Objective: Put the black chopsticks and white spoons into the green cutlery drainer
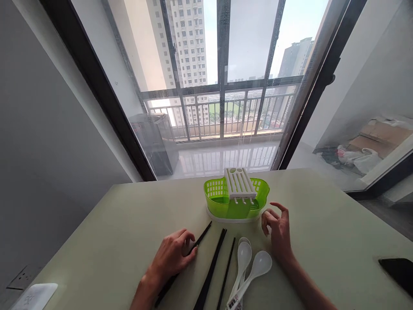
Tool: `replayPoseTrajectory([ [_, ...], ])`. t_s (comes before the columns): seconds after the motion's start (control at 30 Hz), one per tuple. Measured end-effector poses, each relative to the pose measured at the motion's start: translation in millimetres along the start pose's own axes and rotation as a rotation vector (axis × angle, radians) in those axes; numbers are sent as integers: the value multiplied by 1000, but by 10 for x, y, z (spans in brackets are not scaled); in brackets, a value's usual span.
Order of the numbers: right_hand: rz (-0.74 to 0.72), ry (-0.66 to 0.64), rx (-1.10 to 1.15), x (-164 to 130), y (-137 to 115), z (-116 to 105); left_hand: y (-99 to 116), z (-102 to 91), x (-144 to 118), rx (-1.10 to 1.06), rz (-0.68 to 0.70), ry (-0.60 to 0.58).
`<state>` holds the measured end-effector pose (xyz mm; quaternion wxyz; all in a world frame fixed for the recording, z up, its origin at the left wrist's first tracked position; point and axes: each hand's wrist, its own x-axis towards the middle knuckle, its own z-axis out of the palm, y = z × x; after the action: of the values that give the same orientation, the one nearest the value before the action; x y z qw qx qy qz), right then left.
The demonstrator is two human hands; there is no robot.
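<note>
Head view, landmark is the green cutlery drainer (236, 202) at the far middle of the surface (322, 215). My left hand (174, 256) lies in front-left of it, fingers curled down onto one black chopstick (201, 234), pinning it flat for a pickup. More black chopsticks (213, 267) lie loose beside, in front of the drainer. My right hand (277, 230) hovers just right of it, fingers apart, empty. White spoons (254, 267) rest in front, near that hand. Black phone (398, 271) far right.
</note>
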<state>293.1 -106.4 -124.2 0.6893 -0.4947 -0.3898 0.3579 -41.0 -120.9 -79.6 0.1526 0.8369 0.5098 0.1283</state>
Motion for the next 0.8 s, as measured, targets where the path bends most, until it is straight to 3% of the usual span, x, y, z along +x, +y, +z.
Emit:
replayPoseTrajectory([
  [0.17,19,-5,-4,5,-9,1,-251,0,-7,28,-34,158],
  [0.33,19,-12,20,8,25,-7,-315,27,7,116,-20,280],
  [0.63,-13,63,17,40,-85,-51,-343,111,5,147,1,312],
  [0.8,-80,133,32,99,-285,-103,-316,154,11,173,8,334],
])
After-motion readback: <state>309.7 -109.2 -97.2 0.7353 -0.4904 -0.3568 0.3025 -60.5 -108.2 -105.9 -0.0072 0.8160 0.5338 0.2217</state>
